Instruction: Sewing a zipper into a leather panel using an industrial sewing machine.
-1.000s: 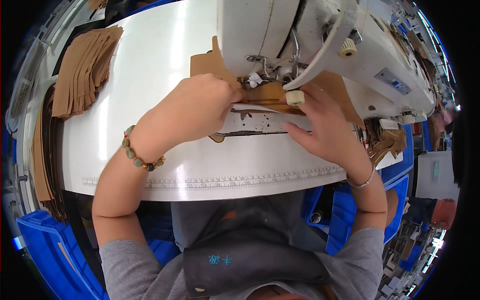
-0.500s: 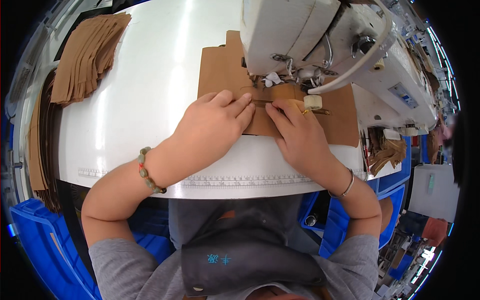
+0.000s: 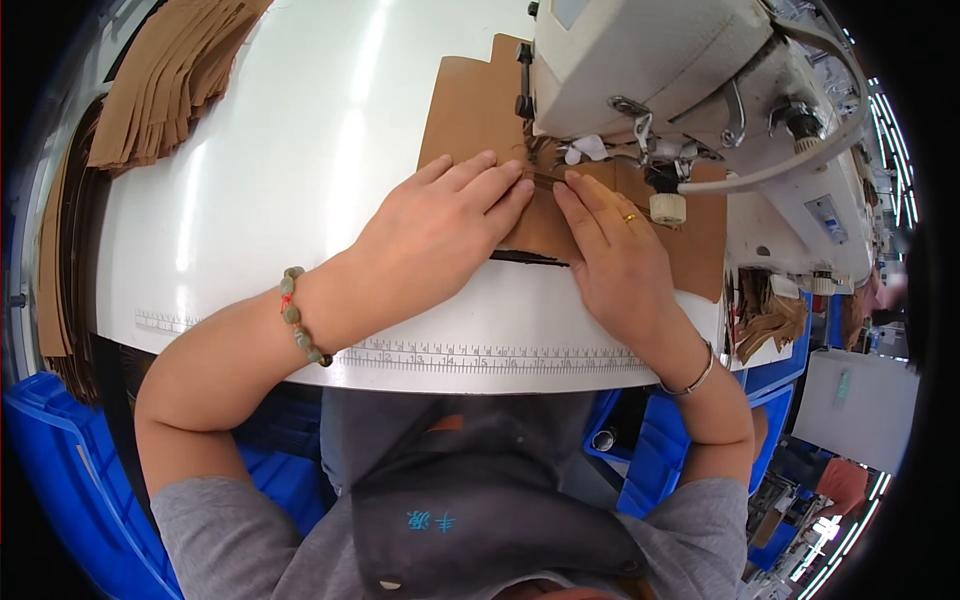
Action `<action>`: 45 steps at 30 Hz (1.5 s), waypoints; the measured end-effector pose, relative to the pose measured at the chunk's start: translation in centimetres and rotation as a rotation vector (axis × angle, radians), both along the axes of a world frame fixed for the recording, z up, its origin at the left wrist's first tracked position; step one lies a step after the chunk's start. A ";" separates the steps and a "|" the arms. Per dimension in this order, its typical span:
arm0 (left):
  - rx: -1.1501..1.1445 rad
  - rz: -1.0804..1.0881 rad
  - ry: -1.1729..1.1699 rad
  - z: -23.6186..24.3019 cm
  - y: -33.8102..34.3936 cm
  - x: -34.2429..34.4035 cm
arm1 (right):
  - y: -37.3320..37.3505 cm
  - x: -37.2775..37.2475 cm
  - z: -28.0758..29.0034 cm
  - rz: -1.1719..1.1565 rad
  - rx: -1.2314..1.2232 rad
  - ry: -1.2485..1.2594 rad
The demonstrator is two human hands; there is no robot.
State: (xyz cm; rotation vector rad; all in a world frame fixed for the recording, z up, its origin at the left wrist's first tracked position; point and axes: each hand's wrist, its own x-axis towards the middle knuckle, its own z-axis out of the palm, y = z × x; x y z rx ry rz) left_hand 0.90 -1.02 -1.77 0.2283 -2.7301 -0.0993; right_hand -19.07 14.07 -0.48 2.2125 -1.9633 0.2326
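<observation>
We see both bare hands laid on a flat brown sheet of smooth material [image 3: 465,105], which rests on the glossy white tabletop [image 3: 280,200] beneath and beside the head of a white sewing machine [image 3: 650,75]. The left hand [image 3: 440,225] reaches in from the near left, its fingers outstretched and flattened on the sheet. The right hand [image 3: 625,260] mirrors it from the near right, fingers extended and resting on top. Between the two sets of fingertips we make out a narrow dark strip [image 3: 541,181] on the sheet; we cannot tell whether any fingertip pinches it.

A ribbed cream knob [image 3: 668,208] sits just beyond the right hand. At the far left we find a fanned stack of brown pieces [image 3: 175,85], and on the right a crumpled brown bundle [image 3: 770,320]. A printed ruler scale [image 3: 490,359] runs along the table's near edge.
</observation>
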 end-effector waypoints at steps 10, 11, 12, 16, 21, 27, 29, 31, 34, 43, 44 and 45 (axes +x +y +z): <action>0.080 -0.016 0.073 -0.5 -0.2 -0.7 | -0.3 -0.2 0.5 -0.011 0.009 -0.049; 0.086 -0.011 0.074 -0.6 -0.3 -0.8 | -0.4 -0.1 0.6 -0.027 0.023 -0.066; 0.081 -0.020 0.102 -0.7 -0.3 -0.9 | -0.5 -0.1 0.6 -0.064 0.046 -0.081; 0.061 -0.019 0.134 -1.1 -0.3 -0.9 | 0.2 -0.4 1.3 -0.011 0.021 -0.068; 0.098 -0.004 0.132 -1.5 -0.2 -1.2 | 6.5 -7.0 7.2 -0.014 -0.425 0.002; 0.094 -0.012 0.152 -1.6 -0.3 -1.2 | 17.8 -32.3 20.8 -0.742 -1.052 0.263; 0.112 -0.006 0.148 -1.5 -0.3 -1.1 | 21.8 -41.5 23.6 -1.090 -0.572 0.769; 0.120 -0.009 0.122 -1.5 -0.3 -1.1 | 25.2 -48.6 22.3 -1.134 -0.338 0.208; 0.125 -0.006 0.104 -1.5 -0.3 -1.1 | 30.4 -51.0 16.9 -1.235 -0.492 -0.130; 0.159 -0.006 0.132 -1.7 -0.2 -1.2 | 27.8 -42.2 11.0 -1.045 -1.003 -0.641; 0.170 -0.006 0.173 -1.7 -0.2 -1.2 | 27.8 -42.7 12.5 -0.998 -1.003 -0.468; 0.163 -0.006 0.169 -1.8 -0.2 -1.2 | 27.9 -43.5 14.3 -1.040 -0.949 -0.464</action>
